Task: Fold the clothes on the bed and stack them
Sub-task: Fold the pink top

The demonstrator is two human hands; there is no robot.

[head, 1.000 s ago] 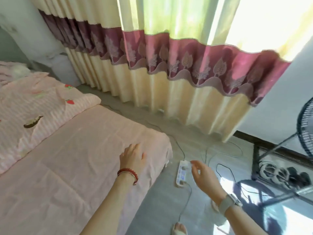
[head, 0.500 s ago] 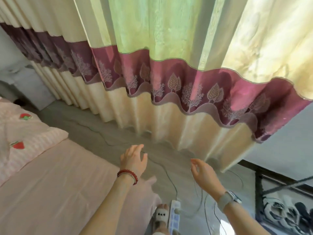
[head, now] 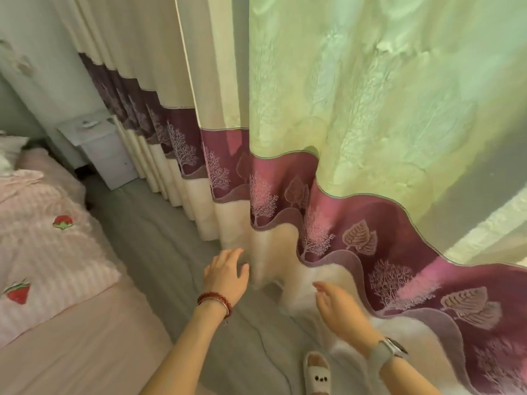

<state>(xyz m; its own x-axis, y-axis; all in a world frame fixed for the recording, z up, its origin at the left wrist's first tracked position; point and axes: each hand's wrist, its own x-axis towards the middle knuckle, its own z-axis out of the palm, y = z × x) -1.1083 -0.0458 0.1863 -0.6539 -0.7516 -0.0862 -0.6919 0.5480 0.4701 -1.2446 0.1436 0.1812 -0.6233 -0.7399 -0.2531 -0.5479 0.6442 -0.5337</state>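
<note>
My left hand (head: pixel 226 276) and right hand (head: pixel 340 312) hang loose-fingered, holding nothing, the curtain (head: pixel 356 138) just ahead. Bed (head: pixel 71 337) lies left of them; no clothes visible there, folding looks unstarted.

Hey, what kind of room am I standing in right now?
Most likely a bedroom: a bed with a pink strawberry-print quilt at the left, a small white nightstand by the wall, and floor-length curtains.

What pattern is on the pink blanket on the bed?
Pale pink stripes with red strawberries on the blanket, seen in the head view.
</note>
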